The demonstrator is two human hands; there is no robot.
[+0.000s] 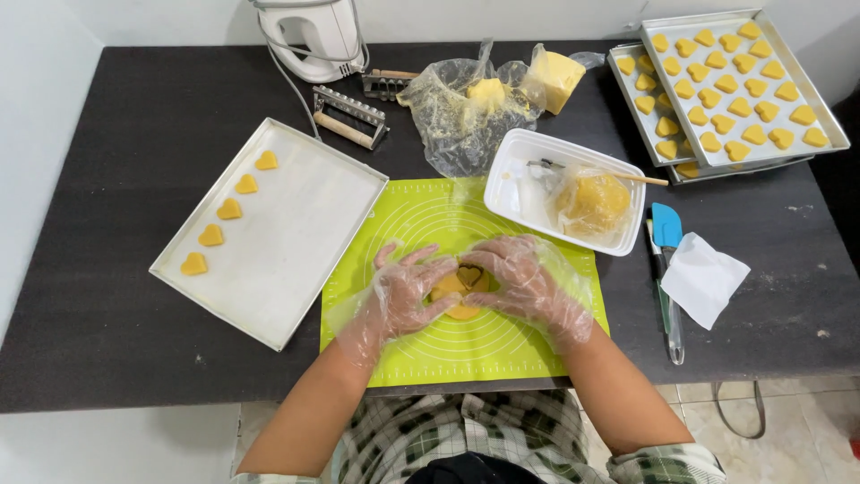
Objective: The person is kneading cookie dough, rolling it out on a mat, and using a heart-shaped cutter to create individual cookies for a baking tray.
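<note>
Both hands wear clear plastic gloves and meet over the green silicone mat [528,345]. My left hand [405,294] and my right hand [524,282] press together on a small heart-shaped cutter [468,273] that sits in a flattened piece of yellow dough [461,310]. The fingers cover most of the dough. To the left lies a metal baking tray [296,233] with several yellow heart-shaped dough pieces [229,210] in a row along its left edge.
A white container [514,170] holds a bag of dough [591,204] and a brush. Two stacked trays of heart cookies [743,85] sit at the back right. A blue spatula [666,229], white paper [703,278], hand mixer [313,36], butter in plastic [488,94] and a metal tool [349,116] also lie on the dark table.
</note>
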